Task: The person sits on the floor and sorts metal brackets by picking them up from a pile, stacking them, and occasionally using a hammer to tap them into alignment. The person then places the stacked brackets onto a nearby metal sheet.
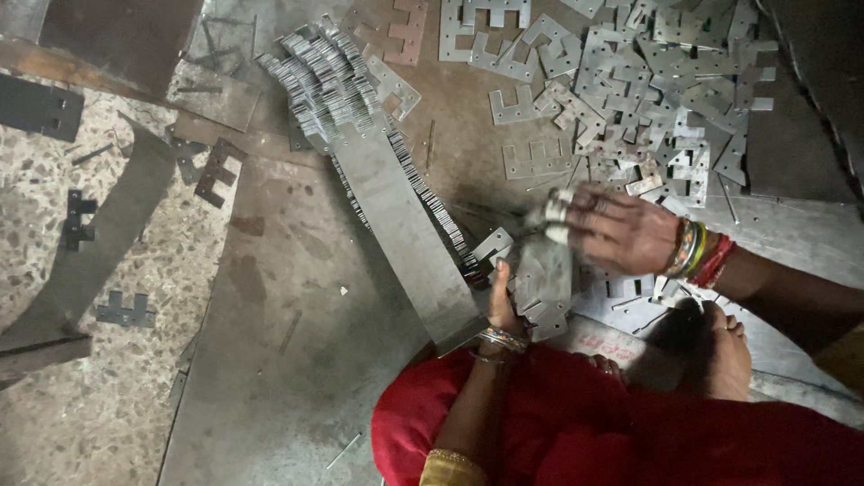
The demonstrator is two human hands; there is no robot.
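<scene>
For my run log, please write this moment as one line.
left hand: holds grey stamped metal plates | right hand: on plates, blurred | long plate stack beside

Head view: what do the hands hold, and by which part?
Left hand holds a small stack of metal plates by its left edge. Right hand rests on the stack's top; its grip is blurred.

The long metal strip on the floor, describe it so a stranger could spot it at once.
Start at the left hand above the red clothing. The long metal strip runs from there up-left to a fanned stack of plates. Unlike the small notched plates scattered right, it is one plain, smooth band.
</scene>
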